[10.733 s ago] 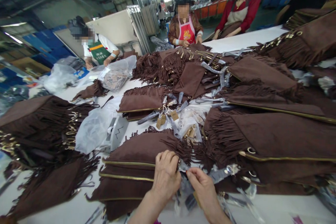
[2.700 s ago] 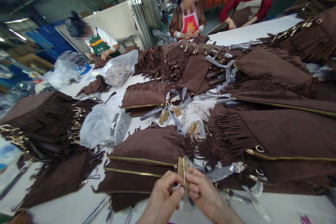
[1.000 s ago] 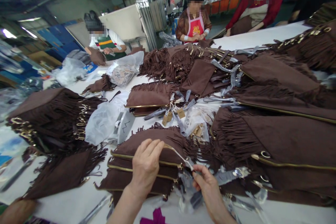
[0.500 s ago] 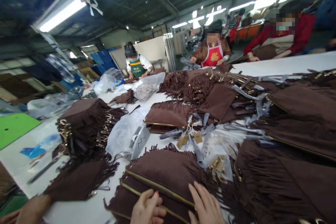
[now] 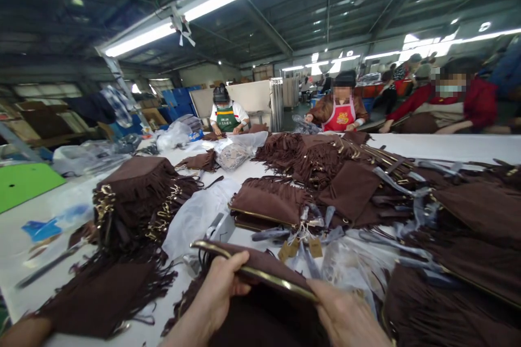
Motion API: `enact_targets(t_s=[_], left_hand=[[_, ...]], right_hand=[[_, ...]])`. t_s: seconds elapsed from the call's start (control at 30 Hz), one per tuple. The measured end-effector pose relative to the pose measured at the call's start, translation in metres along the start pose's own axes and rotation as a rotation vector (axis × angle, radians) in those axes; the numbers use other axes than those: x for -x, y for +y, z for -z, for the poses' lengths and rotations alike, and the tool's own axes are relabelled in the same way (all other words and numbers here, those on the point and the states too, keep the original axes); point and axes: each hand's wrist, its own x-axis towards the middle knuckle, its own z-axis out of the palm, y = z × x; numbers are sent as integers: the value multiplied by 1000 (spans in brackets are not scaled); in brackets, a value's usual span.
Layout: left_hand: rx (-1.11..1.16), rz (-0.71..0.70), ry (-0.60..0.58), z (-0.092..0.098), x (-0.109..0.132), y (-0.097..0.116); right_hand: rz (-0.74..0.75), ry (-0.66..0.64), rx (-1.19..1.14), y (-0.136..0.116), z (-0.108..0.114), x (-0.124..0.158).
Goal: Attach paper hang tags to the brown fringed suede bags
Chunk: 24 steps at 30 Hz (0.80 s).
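Note:
A brown fringed bag (image 5: pixel 271 264) with a gold zip along its edge is lifted and tilted in front of me at the bottom centre. My left hand (image 5: pixel 222 284) grips its zipped edge, thumb on top and fingers curled beneath. At the right end of that zip, my right hand (image 5: pixel 344 303) is closed on the bag, its fingertips partly hidden. Dark brown material fills the space below the zip; I cannot tell whether the zip is undone. Left of my hands lies a flat fringed brown piece (image 5: pixel 101 295).
Another person's hand (image 5: pixel 30 331) rests at the lower left. Stacked brown bags with gold clasps (image 5: pixel 134 179), a zipped bag (image 5: pixel 271 200) with tags, clear plastic (image 5: pixel 354 263) and more bags (image 5: pixel 459 298) crowd the white table. Several people work across it.
My hands have gone from resting on the stacked bags to gripping one and raising its zipped edge. The view has tilted upward. The other person's hand has shifted left.

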Motion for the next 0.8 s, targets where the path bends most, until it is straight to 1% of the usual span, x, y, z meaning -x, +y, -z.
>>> enact_targets(t_s=[0.03,0.07,0.13,0.17,0.2,0.23,0.27,0.3,0.33,0.37,0.4,0.43,0.5,0.57,0.6,0.63,0.67,0.73,0.77,0.8], left_hand=[[27,-72,-22,-6,-1,21],[58,-145,-30,-12,-2,42],[140,-299,-70,-22,-6,83],[184,-378,-100,-27,-10,102],[229,-454,-125,-30,-16,119],[266,-520,-144,-34,-25,132],[296,-571,-157,-36,-36,142],[315,-606,-158,-38,-51,147],[297,-612,-136,-39,-69,146],[248,-590,-95,-39,-88,141],[181,-551,-42,-38,-109,130],[62,-480,37,-37,-128,115],[-99,-358,119,-32,-160,77],[-240,-298,159,-25,-176,41],[-288,-289,176,-22,-179,27],[-349,-324,188,-19,-179,18],[-442,-416,192,-17,-179,13],[-743,-727,186,-18,-179,13],[-934,-898,179,-21,-183,15],[-1119,-1030,177,-25,-188,17]], right_hand=[[-3,27,14,-1,24,-17],[25,69,42,-4,45,-35],[97,246,153,-8,81,-70],[154,342,209,-9,93,-86],[210,420,260,-9,100,-102],[252,485,303,-7,103,-117],[277,534,337,-4,101,-130],[282,560,362,1,94,-143],[266,566,381,8,82,-154],[236,545,396,17,65,-164],[199,489,409,26,44,-172],[157,409,426,36,21,-177],[76,161,464,55,-26,-182],[57,63,470,71,-65,-180],[50,38,470,77,-79,-177],[46,30,469,82,-90,-174],[44,24,470,85,-96,-171],[43,23,472,89,-101,-167],[43,25,474,90,-102,-166],[40,27,474,90,-101,-166]])
